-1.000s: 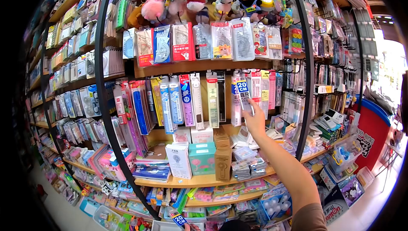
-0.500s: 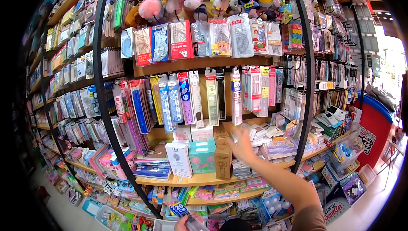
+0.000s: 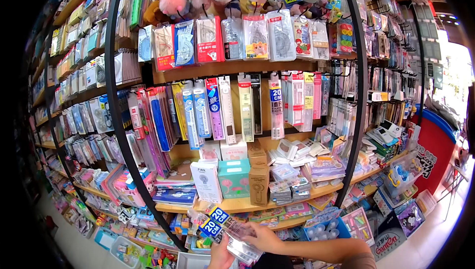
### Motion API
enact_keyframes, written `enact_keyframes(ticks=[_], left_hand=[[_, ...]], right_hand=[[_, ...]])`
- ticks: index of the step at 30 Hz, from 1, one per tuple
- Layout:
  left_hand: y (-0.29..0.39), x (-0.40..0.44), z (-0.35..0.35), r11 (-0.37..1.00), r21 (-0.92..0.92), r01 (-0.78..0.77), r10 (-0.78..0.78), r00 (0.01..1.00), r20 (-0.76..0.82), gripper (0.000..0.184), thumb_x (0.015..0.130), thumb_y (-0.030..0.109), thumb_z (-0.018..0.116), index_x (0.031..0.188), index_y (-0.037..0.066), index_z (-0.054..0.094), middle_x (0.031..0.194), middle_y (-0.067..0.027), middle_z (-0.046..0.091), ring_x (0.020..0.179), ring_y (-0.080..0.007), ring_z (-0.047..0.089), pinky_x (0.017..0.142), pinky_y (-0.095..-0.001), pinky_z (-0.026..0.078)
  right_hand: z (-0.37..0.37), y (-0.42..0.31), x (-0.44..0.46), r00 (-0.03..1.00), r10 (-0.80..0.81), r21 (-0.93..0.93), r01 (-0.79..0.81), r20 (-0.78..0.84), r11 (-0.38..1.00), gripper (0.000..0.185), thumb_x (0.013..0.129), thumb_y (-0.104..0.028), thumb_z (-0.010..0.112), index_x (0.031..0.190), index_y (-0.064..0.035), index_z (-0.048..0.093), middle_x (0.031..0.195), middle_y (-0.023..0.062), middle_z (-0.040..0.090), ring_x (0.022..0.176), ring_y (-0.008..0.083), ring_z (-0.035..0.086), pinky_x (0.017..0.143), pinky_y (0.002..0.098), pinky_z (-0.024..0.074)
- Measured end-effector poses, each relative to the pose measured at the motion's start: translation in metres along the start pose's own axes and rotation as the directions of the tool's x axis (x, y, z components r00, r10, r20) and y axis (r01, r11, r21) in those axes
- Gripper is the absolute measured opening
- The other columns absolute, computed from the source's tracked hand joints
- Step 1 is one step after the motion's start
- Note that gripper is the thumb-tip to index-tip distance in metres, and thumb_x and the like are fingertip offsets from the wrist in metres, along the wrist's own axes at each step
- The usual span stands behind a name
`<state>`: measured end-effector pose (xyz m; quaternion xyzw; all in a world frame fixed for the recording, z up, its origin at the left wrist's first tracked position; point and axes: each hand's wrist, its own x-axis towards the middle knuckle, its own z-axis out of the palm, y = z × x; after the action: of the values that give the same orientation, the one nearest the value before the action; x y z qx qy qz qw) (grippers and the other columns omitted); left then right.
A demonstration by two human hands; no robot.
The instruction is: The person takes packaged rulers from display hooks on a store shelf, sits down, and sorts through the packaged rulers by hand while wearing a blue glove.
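Low in front of me, my left hand [image 3: 222, 255] grips several clear packs of 20 cm rulers [image 3: 240, 229], their thumb side against the packs. Two blue "20 CM" labels sit side by side at the upper left end. My right hand [image 3: 263, 238] is closed on the right edge of the same packs, its fingers over the clear plastic. The packs lie tilted, and their lower ends are partly covered by the hands. Another 20 cm ruler pack [image 3: 276, 113] hangs on the rack above.
The wooden shelf [image 3: 232, 205] carries a white fan box [image 3: 206, 181], a teal box [image 3: 234, 177], a brown box [image 3: 259, 185] and a pile of small white packs [image 3: 294, 150]. Black uprights [image 3: 115, 71] frame the rack. A blue bin [image 3: 324, 232] stands low at the right.
My right hand has come down from beside the hanging ruler pack to the packs at my left hand. Two "20 CM" labels now show there instead of one. The packs have risen in view.
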<state>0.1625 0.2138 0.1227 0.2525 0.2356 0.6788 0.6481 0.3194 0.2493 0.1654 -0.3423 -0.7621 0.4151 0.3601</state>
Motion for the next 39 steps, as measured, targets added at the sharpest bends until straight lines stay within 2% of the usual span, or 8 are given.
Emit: enact_keyframes(ticks=[4,10,12,15,18,28,34,39], left_hand=[[-0.009,-0.01,0.001,0.997,-0.033,0.066,-0.066,0.998,0.014,0.03,0.084,0.027,0.054,0.104,0.005,0.049,0.099,-0.0094,0.056,0.095,-0.024,0.054,0.087,-0.0421,0.042],[-0.028,-0.016,-0.007,0.992,-0.028,0.125,-0.126,0.991,-0.038,0.032,0.084,0.031,0.053,0.101,0.003,0.052,0.091,-0.0098,0.057,0.09,-0.023,0.055,0.084,-0.0368,0.043],[-0.028,-0.02,-0.002,0.988,-0.067,0.137,-0.14,0.989,-0.043,0.03,0.083,0.03,0.055,0.097,0.003,0.053,0.089,-0.0093,0.058,0.087,-0.0216,0.055,0.082,-0.0347,0.044],[-0.027,-0.024,0.002,0.983,-0.102,0.15,-0.159,0.984,-0.081,0.028,0.083,0.028,0.057,0.096,0.004,0.053,0.086,-0.0088,0.058,0.083,-0.0212,0.056,0.079,-0.034,0.046],[-0.024,-0.029,0.004,0.977,-0.113,0.18,-0.195,0.97,-0.143,0.027,0.082,0.027,0.057,0.096,0.004,0.053,0.084,-0.0087,0.058,0.08,-0.0215,0.057,0.077,-0.0348,0.047],[-0.023,-0.029,0.003,0.979,-0.115,0.17,-0.186,0.971,-0.149,0.026,0.084,0.025,0.056,0.097,0.003,0.053,0.085,-0.0107,0.058,0.082,-0.0244,0.058,0.079,-0.039,0.048],[-0.022,-0.029,0.005,0.978,-0.098,0.185,-0.2,0.962,-0.186,0.024,0.084,0.024,0.055,0.095,0.003,0.054,0.081,-0.0082,0.057,0.078,-0.0232,0.058,0.081,-0.0407,0.047],[-0.024,-0.027,0.005,0.975,-0.118,0.191,-0.211,0.958,-0.193,0.02,0.084,0.023,0.055,0.092,0.005,0.054,0.078,-0.0058,0.056,0.075,-0.0219,0.057,0.081,-0.041,0.047]], right_hand=[[-0.038,-0.009,0.025,0.969,-0.017,0.072,0.035,-0.245,0.997,0.04,0.079,-0.01,0.059,0.115,-0.0022,0.042,0.076,0.0069,0.056,0.07,0.0128,0.055,0.059,0.0277,0.0443],[-0.157,-0.096,0.099,0.702,-0.211,0.019,0.305,-0.68,0.952,0.049,0.075,0.001,0.058,0.118,-0.0038,0.035,0.073,0.0029,0.052,0.063,0.0096,0.051,0.053,0.0228,0.044],[-0.184,-0.104,0.117,0.663,-0.181,-0.002,0.26,-0.726,0.966,0.053,0.073,0.002,0.059,0.12,-0.0046,0.036,0.082,0.0057,0.055,0.068,0.0111,0.053,0.059,0.0241,0.0452],[-0.211,-0.095,0.146,0.458,-0.531,-0.426,0.319,-0.713,0.847,0.052,0.072,0.001,0.059,0.119,-0.0037,0.038,0.101,0.015,0.056,0.093,0.0229,0.055,0.082,0.0324,0.0427],[-0.217,-0.105,0.147,0.551,-0.465,-0.357,0.299,-0.692,0.885,0.05,0.071,0.001,0.06,0.118,-0.0032,0.042,0.115,0.017,0.049,0.108,0.026,0.046,0.094,0.0332,0.0335],[-0.215,-0.105,0.152,0.475,-0.622,-0.639,0.15,-0.623,0.755,0.047,0.071,-0.001,0.06,0.116,-0.0023,0.045,0.112,0.0156,0.053,0.096,0.0259,0.054,0.076,0.0331,0.0466],[-0.207,-0.119,0.14,0.557,-0.436,-0.359,0.249,-0.707,0.9,0.05,0.07,-0.003,0.061,0.117,-0.0013,0.045,0.113,0.0175,0.053,0.104,0.0289,0.051,0.09,0.0332,0.0372],[-0.217,-0.106,0.15,0.554,-0.481,-0.467,0.178,-0.68,0.866,0.05,0.07,-0.004,0.062,0.118,-0.0028,0.046,0.115,0.0177,0.052,0.107,0.028,0.05,0.091,0.0322,0.0372]])
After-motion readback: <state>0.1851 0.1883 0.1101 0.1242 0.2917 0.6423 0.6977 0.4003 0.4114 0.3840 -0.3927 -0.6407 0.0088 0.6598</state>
